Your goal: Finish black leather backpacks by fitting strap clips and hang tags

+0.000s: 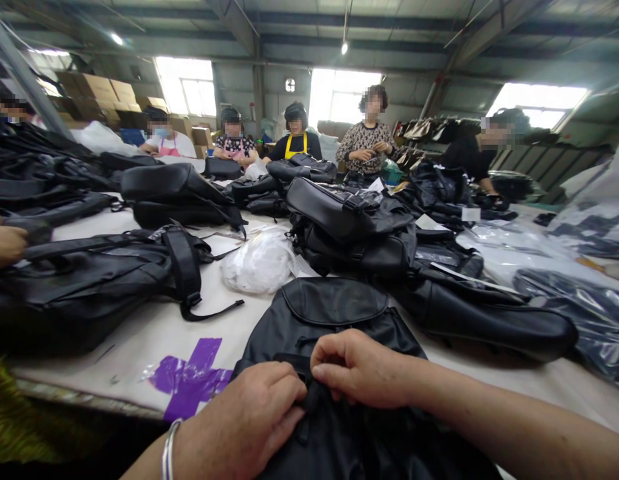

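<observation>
A black leather-look backpack (pixel 334 303) lies on the table in front of me, its rounded flap pointing away. Both hands meet over its middle. My left hand (pixel 256 417), with a bangle at the wrist, has its fingers curled against a dark strap (pixel 316 393) on the bag's front. From the other side my right hand (pixel 362 370) pinches at the same strap, thumb against forefinger. The fingertips hide the exact spot they grip, and black on black makes the fitting there hard to make out.
Another black backpack (pixel 104 280) lies to the left, near a co-worker's hand (pixel 6 243). Stacked black bags (pixel 349 220) rise ahead, beside crumpled white plastic (pixel 262 260). Purple tape (pixel 194 377) crosses the pale table's near edge. Several people work along the far side.
</observation>
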The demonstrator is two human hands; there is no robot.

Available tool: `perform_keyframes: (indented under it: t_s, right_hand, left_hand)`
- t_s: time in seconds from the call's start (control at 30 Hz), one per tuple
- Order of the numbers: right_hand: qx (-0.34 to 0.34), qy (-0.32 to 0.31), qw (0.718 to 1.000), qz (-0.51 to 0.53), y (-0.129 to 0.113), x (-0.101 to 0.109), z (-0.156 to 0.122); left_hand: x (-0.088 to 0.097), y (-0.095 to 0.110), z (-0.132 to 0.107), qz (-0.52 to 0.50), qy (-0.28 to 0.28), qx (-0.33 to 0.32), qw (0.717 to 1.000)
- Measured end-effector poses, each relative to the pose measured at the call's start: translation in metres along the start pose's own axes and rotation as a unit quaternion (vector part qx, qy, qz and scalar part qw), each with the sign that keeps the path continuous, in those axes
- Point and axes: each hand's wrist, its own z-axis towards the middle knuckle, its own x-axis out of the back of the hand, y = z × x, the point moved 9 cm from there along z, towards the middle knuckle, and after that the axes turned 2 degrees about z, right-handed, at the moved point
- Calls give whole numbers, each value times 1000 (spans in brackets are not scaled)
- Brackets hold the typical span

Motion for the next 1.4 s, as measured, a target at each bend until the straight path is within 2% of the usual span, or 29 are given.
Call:
perform_keyframes:
  t_s: [0.27,0.43,0.63,0.77,0.9,1.03,1.13,1.2,1.3,1.4]
  right_hand:
    - [-26,1,999,32,7,1,5]
    - [-41,15,999,-1,11,3,6]
    - [24,-34,999,-25,-2,-3,5]
    - [82,-45,993,-71,-19,-10,-2]
    - [100,-40,988,-111,-28,-12,-9]
    - [51,-9,998,-22,-13,-3,-6]
    - [-4,-42,996,84,7,-9,1]
    - [-10,-57,989,134,12,-13,5]
    - [-13,-55,989,136,14,-13,9]
    - [-13,-47,995,86,9,-12,8]
  left_hand:
    - [5,0,-6,9,101,-72,992]
    - [4,2,-11,7,128,-105,986]
    - [8,0,-11,15,140,-97,985]
    - [9,-1,-9,-1,135,-86,987]
    - [10,-3,-9,-35,138,-77,987]
    - [12,-4,-9,-49,139,-66,987]
    - [13,-3,-9,-55,142,-67,986]
    - [13,-4,-9,-56,142,-66,986]
    - [10,-3,-9,-58,132,-69,987]
    - [9,-4,-8,-55,131,-63,988]
